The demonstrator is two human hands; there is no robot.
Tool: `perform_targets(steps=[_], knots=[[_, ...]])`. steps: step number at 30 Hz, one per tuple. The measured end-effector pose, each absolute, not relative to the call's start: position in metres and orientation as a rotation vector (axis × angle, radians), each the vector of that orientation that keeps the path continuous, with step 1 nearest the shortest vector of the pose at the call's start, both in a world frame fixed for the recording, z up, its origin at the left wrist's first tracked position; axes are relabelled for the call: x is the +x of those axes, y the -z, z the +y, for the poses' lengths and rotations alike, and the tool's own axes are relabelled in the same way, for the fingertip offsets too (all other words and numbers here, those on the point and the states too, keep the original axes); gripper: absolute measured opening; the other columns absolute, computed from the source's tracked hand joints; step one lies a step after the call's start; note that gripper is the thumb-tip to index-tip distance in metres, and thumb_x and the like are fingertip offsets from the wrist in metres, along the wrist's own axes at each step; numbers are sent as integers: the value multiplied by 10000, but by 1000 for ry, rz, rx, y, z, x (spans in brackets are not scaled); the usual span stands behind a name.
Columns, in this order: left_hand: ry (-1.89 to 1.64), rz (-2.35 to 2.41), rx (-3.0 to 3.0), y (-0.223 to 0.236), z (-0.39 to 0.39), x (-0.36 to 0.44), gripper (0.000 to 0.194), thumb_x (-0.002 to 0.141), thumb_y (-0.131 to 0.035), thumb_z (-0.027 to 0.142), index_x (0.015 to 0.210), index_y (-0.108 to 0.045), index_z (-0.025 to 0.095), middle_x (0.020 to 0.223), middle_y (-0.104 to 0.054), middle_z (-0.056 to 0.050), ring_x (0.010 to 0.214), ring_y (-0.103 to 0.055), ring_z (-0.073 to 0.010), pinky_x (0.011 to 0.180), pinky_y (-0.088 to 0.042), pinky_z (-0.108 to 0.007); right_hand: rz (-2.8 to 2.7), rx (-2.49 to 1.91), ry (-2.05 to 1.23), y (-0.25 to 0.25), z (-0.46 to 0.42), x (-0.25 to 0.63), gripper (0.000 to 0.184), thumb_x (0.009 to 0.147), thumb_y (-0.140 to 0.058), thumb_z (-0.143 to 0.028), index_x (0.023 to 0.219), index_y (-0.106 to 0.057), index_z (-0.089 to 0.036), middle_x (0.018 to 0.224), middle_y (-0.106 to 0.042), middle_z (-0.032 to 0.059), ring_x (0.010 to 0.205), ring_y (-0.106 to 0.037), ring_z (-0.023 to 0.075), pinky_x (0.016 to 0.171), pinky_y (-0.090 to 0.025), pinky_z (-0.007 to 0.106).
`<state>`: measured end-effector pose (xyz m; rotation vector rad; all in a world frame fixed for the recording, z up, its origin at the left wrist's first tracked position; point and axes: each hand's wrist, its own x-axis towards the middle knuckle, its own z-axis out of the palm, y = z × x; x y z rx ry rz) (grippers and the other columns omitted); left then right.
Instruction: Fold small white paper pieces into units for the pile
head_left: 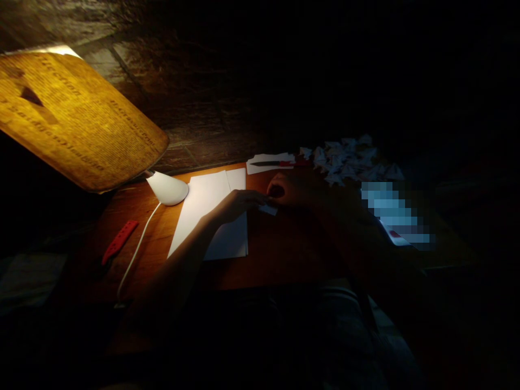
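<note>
Both my hands meet over a small piece of white paper on the wooden table. My left hand reaches in from the lower left and pinches the paper's left edge. My right hand, in shadow, is curled closed against the paper's right side. Just left of the hands lies a stack of white paper sheets. Behind the hands sits a pile of small folded paper pieces.
A small white lamp with a white cord lights the scene. A knife with a red handle lies on paper at the back. A red tool lies at left. A lit screen glows at right. A yellow printed board leans at upper left.
</note>
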<state>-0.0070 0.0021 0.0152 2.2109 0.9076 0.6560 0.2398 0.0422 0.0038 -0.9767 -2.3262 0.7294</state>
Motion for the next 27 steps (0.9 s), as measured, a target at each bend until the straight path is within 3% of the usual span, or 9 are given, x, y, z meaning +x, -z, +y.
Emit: perform_targets(steps=[12,27], knots=[[-772,1063,2496,-14,-6,9,259,1011,-542,228,1103,-781,190,1049,-827,-79,944,-789,-203,862,-622,-325,-2295,-1001,-754,-1,43,239,205,783,-887,-326,854,-749,-193,1032,-681,83,895,-628,213,766,-498,322],[-746,1035,2631,-11,-3,10,301,997,-518,164,1142,-780,204,1081,-820,-71,960,-781,-194,875,-618,-316,-2329,-998,-718,-2,44,240,116,813,-835,-234,864,-747,-180,1035,-688,82,930,-635,208,807,-494,320]])
